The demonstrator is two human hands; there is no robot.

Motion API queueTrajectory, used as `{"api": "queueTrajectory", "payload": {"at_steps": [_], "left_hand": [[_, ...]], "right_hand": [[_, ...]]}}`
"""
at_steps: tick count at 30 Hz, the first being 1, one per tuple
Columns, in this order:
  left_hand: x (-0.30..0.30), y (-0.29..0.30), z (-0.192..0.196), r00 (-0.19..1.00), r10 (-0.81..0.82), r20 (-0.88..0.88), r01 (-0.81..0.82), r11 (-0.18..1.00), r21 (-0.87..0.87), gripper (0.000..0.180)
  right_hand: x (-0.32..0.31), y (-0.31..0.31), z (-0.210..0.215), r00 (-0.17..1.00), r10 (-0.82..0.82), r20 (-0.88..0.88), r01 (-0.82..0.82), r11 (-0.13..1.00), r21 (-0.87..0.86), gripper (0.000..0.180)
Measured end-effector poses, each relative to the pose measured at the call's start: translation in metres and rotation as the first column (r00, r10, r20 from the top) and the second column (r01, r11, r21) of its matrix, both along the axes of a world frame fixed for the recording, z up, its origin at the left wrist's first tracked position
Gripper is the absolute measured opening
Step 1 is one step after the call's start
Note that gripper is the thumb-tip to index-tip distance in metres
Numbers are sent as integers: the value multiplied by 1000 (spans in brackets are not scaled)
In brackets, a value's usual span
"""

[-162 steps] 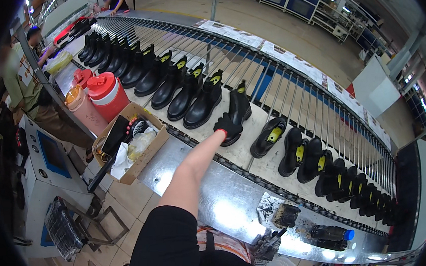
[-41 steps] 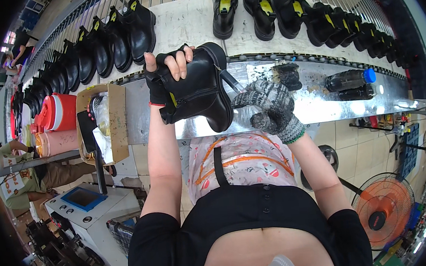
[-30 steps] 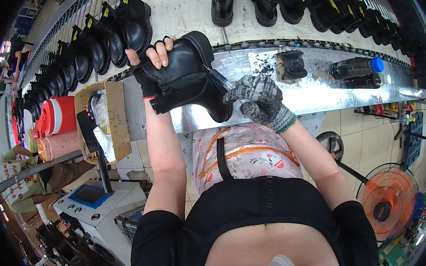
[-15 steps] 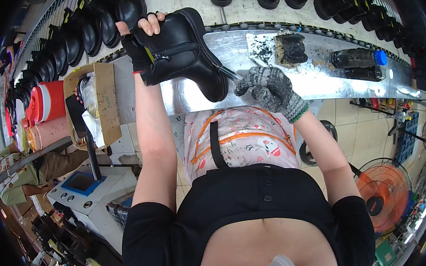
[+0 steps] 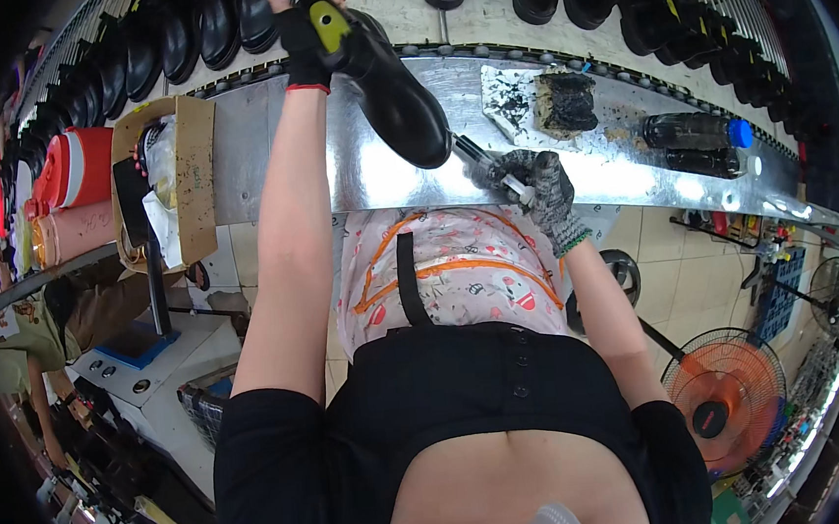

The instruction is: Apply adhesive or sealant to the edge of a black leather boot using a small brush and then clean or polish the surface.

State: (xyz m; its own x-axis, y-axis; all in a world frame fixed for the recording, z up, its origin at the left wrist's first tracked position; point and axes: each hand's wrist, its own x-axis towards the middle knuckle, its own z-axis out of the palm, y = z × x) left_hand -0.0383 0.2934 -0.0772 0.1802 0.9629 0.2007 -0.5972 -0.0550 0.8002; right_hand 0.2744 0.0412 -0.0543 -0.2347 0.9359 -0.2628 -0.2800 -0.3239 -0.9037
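My left hand [image 5: 306,36], in a black fingerless glove with a red cuff, grips a black ankle boot [image 5: 399,106] by its shaft. The boot slants with its toe toward me and to the right, and a yellow patch shows at its top. In a grey knitted glove with a green cuff, my right hand [image 5: 551,200] is closed on a slim brush-like tool [image 5: 473,153] with a whitish end. The tool's far end meets the edge of the boot's toe; its exact tip is too small to make out. Both hands are over the metal ledge [image 5: 264,161].
On the ledge, a black-stained block [image 5: 565,105] sits beside a stained white board [image 5: 506,105], with dark bottles [image 5: 690,130] farther right. A cardboard box [image 5: 198,181] and a red jug [image 5: 87,165] stand left. Black boots [image 5: 187,34] line the conveyor behind. An orange fan [image 5: 730,390] stands lower right.
My left hand has turned the boot, so the zipped side no longer faces me and the top of the foot shows. My right hand has rolled over, still holding the tool at the toe.
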Motion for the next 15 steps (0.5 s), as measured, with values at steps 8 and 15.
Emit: {"api": "queueTrajectory", "payload": {"at_steps": [8,15], "left_hand": [[14,-29,-3,503,551,-666,-407,831,380,52],[-8,-68,10,58,710,-702,-393,662,638,51]], "right_hand": [[3,-8,-1,972,-220,-83,194,950,-246,80],[12,-5,29,960,-172,220,208,967,-151,74]]}}
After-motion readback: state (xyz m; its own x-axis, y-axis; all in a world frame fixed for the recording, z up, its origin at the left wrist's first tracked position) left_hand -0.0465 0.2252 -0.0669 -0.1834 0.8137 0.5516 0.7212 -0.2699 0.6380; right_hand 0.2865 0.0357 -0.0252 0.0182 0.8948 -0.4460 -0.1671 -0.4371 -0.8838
